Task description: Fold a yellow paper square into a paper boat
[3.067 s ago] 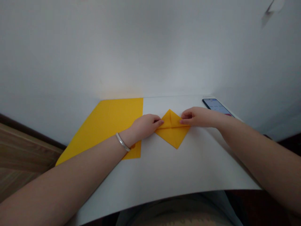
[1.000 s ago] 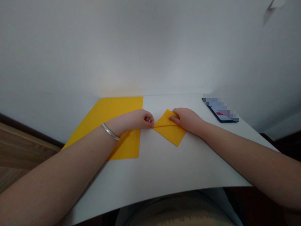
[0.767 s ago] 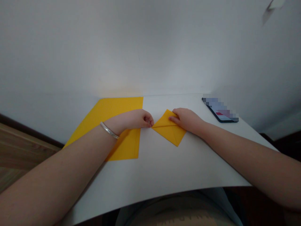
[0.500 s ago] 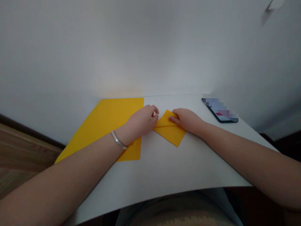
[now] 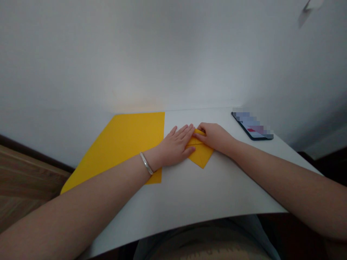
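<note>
A small folded yellow paper [image 5: 201,154] lies on the white table, one corner pointing toward me and a crease running across its upper part. My left hand [image 5: 177,145] rests flat over the paper's left side, fingers stretched out and thumb apart, covering that corner. At the upper right edge, my right hand [image 5: 214,135] pinches the paper between thumb and bent fingers. Under my left forearm is a large yellow sheet [image 5: 130,133], lying flat; a silver bracelet [image 5: 146,164] circles my left wrist.
A phone [image 5: 253,126] with its screen lit lies at the table's back right. Behind the white table [image 5: 189,195] rises a pale wall [image 5: 173,54]. Wooden furniture [image 5: 29,180] stands at the left. The table's front edge is close to my body.
My left hand has opened from a curled pose and moved right, flattening onto the folded paper. My right hand keeps its pinch in nearly the same place.
</note>
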### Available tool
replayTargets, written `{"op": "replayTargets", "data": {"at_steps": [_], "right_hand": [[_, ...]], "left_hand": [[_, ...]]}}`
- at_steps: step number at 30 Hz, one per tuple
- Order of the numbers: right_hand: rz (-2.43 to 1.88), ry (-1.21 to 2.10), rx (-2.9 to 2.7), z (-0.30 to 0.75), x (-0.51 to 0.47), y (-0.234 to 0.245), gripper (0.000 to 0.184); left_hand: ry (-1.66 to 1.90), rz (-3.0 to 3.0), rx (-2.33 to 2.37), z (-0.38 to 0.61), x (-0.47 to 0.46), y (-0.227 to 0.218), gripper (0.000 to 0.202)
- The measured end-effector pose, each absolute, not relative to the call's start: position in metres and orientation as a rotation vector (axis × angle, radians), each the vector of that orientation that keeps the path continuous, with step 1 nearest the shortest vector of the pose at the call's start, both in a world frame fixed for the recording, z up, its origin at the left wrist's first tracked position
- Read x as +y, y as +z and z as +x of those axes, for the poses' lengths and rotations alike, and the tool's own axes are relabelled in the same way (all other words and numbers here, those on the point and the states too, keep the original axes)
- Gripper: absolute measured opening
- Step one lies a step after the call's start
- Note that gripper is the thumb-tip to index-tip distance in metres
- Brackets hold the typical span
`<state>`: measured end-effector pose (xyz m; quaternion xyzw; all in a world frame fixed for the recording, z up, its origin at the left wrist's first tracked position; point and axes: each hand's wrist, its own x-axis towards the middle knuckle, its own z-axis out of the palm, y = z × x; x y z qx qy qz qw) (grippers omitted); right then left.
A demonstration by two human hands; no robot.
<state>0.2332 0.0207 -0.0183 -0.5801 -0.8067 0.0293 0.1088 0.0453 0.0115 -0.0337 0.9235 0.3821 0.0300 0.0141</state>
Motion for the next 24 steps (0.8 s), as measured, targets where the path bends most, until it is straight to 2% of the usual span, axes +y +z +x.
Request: {"op": "replayTargets", "data": {"at_steps": [6, 14, 21, 24], "right_hand": [[-1.852, 0.017, -2.246, 0.2334, 0.0152, -0.0203, 0.025], [-1.863, -0.014, -2.238, 0.2319, 0.0164, -0.0216, 0.025], [-1.851, 0.069, -2.212, 0.2328, 0.0192, -0.0206, 0.027], [-1.803, 0.213, -2.231, 0.238, 0.0235, -0.0166, 0.024]], "left_hand": [[0.063, 2.827, 1.239, 0.0463, 0.0112, -0.0318, 0.066], [0.202, 2.77, 1.225, 0.045, 0.0161, -0.0352, 0.052], [0.204, 2.798, 1.258, 0.0475, 0.0181, -0.0368, 0.052], [0.182, 2.79, 1.266, 0.0455, 0.0179, -0.0372, 0.053]]}}
